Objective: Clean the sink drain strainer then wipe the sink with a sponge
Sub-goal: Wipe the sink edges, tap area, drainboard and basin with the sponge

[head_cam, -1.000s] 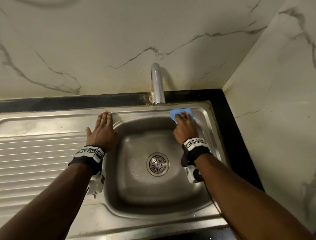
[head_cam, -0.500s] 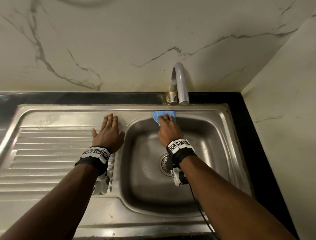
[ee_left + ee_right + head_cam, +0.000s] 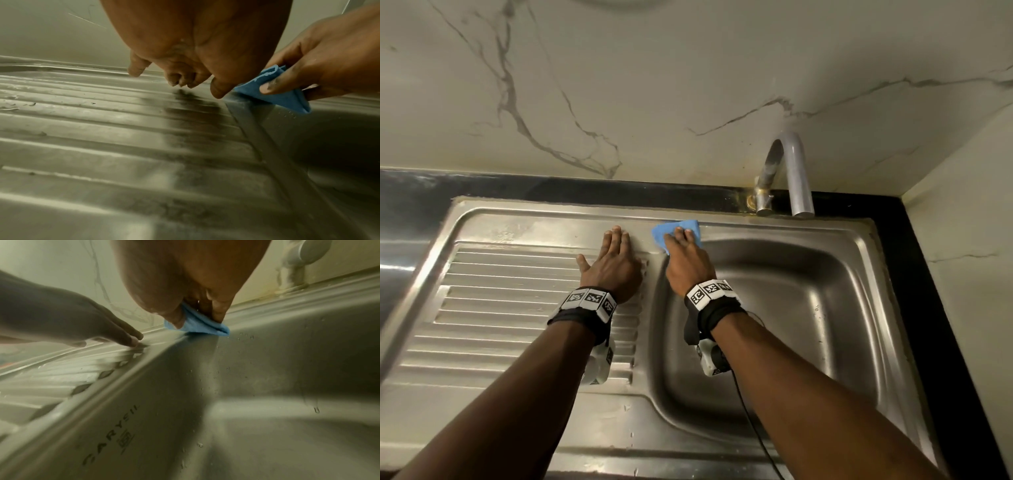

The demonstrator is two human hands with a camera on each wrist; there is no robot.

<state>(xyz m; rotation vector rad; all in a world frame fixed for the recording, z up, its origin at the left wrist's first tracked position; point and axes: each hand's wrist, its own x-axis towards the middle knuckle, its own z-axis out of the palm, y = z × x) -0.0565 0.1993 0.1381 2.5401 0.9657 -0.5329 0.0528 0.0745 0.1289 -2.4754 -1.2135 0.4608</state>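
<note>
The sponge (image 3: 677,232) is a thin, soft, light blue piece that looks more like a folded cloth. It lies on the back left corner of the sink (image 3: 825,240) bowl, on the rim where the bowl meets the ribbed draining board (image 3: 517,291). In the left wrist view its upper edge is a little frayed and paler, and one folded corner hangs over the rim toward the bowl (image 3: 287,99). In the right wrist view it is bunched in soft folds (image 3: 202,326).

The right hand (image 3: 686,263) holds the sponge. Its fingers lie over the top of it and the thumb presses on the near side, so the sponge is pinched between them and pushed down on the steel.

The left hand (image 3: 614,265) rests flat on the draining board, just beside the right hand. Its fingers are straight and close together, the thumb is spread out to the left, and the fingertips touch the metal.

The steel of the bowl carries small water drops near the sponge. The drain strainer is hidden under the right forearm. The tap (image 3: 789,178) stands behind the sink at the marble wall (image 3: 688,68), well to the right of the sponge.
</note>
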